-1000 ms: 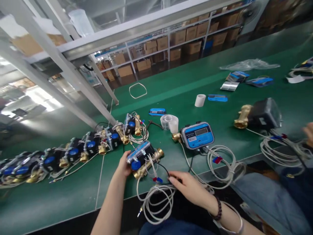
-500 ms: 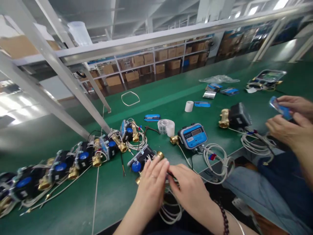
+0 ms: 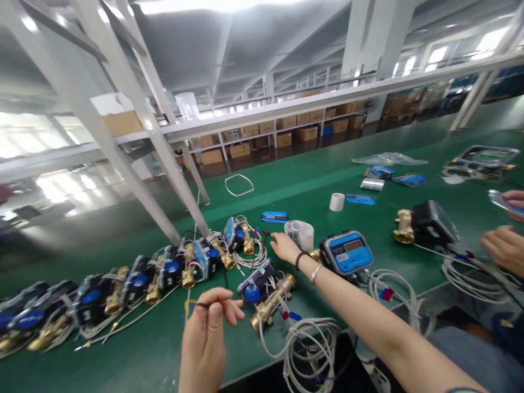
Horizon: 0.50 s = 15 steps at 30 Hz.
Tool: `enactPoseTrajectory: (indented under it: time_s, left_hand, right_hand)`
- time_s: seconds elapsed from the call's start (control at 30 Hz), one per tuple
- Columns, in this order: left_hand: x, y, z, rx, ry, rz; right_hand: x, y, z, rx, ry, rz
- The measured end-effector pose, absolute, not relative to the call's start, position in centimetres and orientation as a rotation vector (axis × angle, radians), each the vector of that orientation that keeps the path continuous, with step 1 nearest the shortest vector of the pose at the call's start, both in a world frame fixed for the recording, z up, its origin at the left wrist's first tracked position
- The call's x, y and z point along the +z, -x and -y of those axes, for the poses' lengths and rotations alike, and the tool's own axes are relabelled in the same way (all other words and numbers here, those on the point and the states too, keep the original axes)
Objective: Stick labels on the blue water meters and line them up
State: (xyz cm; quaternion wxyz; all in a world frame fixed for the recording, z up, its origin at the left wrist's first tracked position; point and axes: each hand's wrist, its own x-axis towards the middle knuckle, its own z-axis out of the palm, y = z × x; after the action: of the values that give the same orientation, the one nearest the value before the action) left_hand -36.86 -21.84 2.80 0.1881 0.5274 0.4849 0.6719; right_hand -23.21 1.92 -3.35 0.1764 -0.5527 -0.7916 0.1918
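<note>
My left hand is raised above the table front, pinching a thin black cable between thumb and forefinger; yellow wire shows at its end, and the other fingers are loosely curled. My right hand stretches forward, fingers extended at a dark slim tool that it partly covers; a firm grip does not show. Between my arms lies a meter with a blue round cap and a brass pipe body. Its coiled white cable hangs at the table edge.
More brass meters line the left side. A blue-faced meter, a roll of clear labels and a white roll stand to the right. A co-worker's hands are at far right. Metal posts rise behind.
My hands, together over the meter before, are now apart. The left has moved left with the black cable; the right has reached forward to the dark tool. The view has tilted up.
</note>
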Motion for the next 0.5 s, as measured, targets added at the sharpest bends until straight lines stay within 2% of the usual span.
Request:
enactPoseTrajectory:
  time_s: [0.27,0.5]
  left_hand:
    - [3.4,36.0,23.1,1.775,-1.165,-1.333]
    - [4.7,36.2,24.5,2.082,-0.970,-1.191]
  right_hand:
    - [-7.2,25.8,-4.1,0.340,1.821,2.382]
    - [-6.4,24.1,-3.2,0.219,1.856,2.247]
